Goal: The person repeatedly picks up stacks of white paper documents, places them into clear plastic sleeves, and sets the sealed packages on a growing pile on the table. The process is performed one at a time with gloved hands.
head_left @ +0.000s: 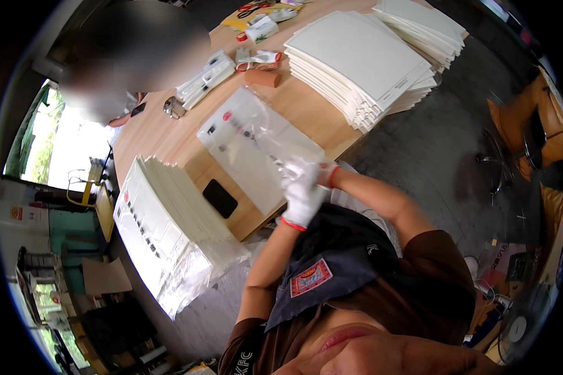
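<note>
A person in white work gloves with red cuffs holds both hands together at the centre of the frame, pinched on the near end of a clear plastic bag (pixel 266 140). The left hand (pixel 301 199) sits lower and closer to the body; the right hand (pixel 322 174) is just above and to its right, touching it, and both close on the crumpled edge of the film. From the hands the bag runs up and to the left across the table (pixel 169 134), its long axis slanting from the centre toward the upper left, with red and black print at the far end. It seems to lie over one more printed bag beneath it, though where one ends and the other begins cannot be told.

One tall stack of printed clear bags (pixel 169 231) fills the lower left, overhanging the table's near corner. Two fanned stacks of white sheets (pixel 369 62) occupy the upper right. One black rectangular pad (pixel 219 198) lies between the bag stack and the held bag. A brown paper roll (pixel 263 78), a bundle of small white packets (pixel 206 78) and red-handled scissors (pixel 251 9) sit along the top. Another person (pixel 128 56) bends over the table at upper left. A dark blue apron (pixel 331 262) covers the wearer's chest.
</note>
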Available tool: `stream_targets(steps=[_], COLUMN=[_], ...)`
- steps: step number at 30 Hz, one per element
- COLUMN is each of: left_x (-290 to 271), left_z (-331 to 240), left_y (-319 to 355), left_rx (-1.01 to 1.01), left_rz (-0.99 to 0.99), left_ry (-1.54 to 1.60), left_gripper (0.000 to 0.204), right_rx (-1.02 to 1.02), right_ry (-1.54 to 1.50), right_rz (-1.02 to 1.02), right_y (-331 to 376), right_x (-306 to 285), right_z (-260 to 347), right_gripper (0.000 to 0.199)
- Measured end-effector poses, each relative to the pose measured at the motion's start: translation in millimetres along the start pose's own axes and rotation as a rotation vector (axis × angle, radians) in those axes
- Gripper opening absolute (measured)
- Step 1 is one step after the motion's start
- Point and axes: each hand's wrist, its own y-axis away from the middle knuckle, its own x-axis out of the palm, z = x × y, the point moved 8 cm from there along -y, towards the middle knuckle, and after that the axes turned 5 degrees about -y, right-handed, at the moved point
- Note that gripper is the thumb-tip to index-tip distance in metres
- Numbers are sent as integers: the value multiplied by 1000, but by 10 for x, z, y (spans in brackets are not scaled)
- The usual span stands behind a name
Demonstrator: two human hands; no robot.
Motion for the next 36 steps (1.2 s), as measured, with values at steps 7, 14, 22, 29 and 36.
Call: stream_targets(steps=[7,14,22,29,36], left_x=[108,793,491,-179,283], left_z=[932,587,427,199,-163], left_y=[-218,-804,-797,-528,-156], left_rx=[-343,-237,-637,-288,-126], left_rz=[30,234,188,391,365], left_ry=[433,664,1060,384,200], left_gripper=[19,29,34,55,82], right_rx=[48,-201,-228,90,155], right_ry=[949,1087,504,-1047,-243], right_rz=[-700,-525,-449,-482,-669], right_y=[1217,1212,1428,1462,1250], right_x=[-2383,-2869,-1911,-1676,-1400], right_z=[813,256,1541,82,431], right_gripper=[55,25,30,45,41])
